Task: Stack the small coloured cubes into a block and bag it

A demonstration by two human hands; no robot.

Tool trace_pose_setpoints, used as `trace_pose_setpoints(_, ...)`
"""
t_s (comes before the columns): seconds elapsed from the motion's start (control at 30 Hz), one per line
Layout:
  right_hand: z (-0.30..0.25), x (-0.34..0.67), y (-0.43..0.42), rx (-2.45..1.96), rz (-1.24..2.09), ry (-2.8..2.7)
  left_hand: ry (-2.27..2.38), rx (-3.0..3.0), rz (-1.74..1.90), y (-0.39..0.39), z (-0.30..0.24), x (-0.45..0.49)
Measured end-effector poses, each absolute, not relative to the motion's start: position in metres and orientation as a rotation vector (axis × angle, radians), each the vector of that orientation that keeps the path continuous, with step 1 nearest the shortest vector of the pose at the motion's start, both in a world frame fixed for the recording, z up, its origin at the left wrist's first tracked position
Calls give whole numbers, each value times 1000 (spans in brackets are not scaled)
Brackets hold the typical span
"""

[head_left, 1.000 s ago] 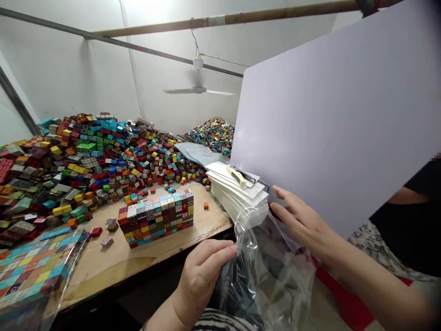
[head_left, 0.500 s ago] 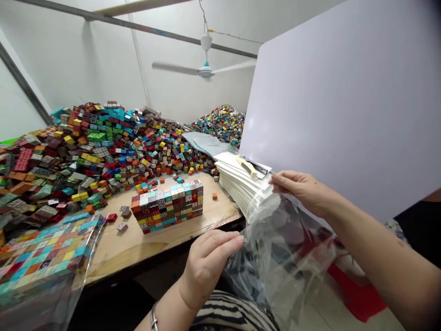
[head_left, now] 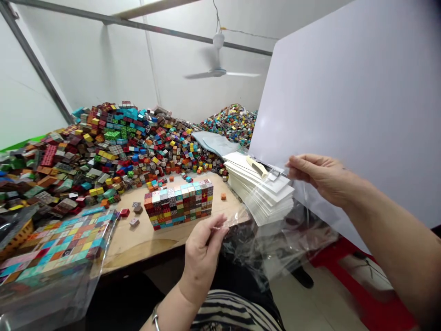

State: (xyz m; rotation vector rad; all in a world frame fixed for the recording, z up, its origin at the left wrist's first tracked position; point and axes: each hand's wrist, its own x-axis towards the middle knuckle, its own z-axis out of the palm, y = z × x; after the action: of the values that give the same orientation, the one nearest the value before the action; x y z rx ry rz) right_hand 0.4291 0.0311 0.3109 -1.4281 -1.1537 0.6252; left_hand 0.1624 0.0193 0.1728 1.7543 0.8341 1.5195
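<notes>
A clear plastic bag (head_left: 275, 230) hangs stretched between my two hands over my lap. My left hand (head_left: 204, 250) pinches its near left edge just below the table edge. My right hand (head_left: 322, 177) pinches its upper right edge, above a stack of white cards (head_left: 263, 197). A block of small coloured cubes (head_left: 179, 204), packed into a tidy rectangle, stands on the wooden table (head_left: 151, 239) a little beyond my left hand.
A big heap of loose coloured cubes (head_left: 103, 147) covers the back and left of the table. A bagged flat sheet of cubes (head_left: 51, 243) lies at the left. A large white board (head_left: 351, 101) stands on the right. Red stool (head_left: 365, 294) below.
My right hand rose from beside the card stack, took the bag's top edge and lifted it. My left hand moved up toward the table edge, pulling the bag open and taut.
</notes>
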Motion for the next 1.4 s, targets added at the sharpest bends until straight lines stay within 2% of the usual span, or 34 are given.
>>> trace_pose_setpoints(0.17, 325, 425, 39, -1417, 590, -1164, 1164, 1400, 1421, 20, 177, 156)
trace_pose_setpoints(0.33, 334, 415, 46, -1433, 551, -1194, 1026, 1364, 983, 15, 180, 153)
trace_pose_setpoints(0.4, 336, 413, 48, -1445, 539, -1193, 964, 1288, 922, 13, 181, 154)
trace_pose_setpoints(0.73, 342, 404, 53, -1481, 505, -1247, 1044, 1109, 909, 17, 178, 155)
trace_pose_setpoints(1.0, 336, 403, 59, -1481, 535, -1306, 738, 847, 1072, 15, 178, 161)
trace_pose_setpoints(1.4, 344, 399, 72, -1448, 450, -1356, 266, 757, 858, 3, 178, 163)
